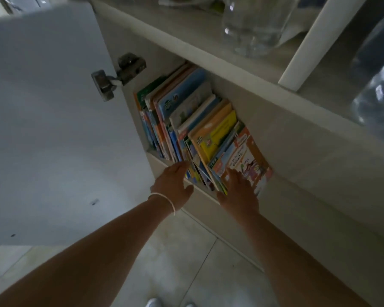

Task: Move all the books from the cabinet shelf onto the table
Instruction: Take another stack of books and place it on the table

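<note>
Several colourful children's books (193,120) stand in a leaning row on the lower cabinet shelf (200,191). The rightmost one is an orange book (248,160) with a drawing on its cover. My left hand (173,185), with a thin white band at the wrist, reaches the spines in the middle of the row, fingers spread. My right hand (237,191) lies flat on the cover of the orange book. Neither hand has closed around a book.
The white cabinet door (53,129) stands open to the left, with its metal hinge (120,74). A glass jar (253,25) and a clear plastic bottle (377,94) stand on the top above. Pale floor tiles (186,262) lie below.
</note>
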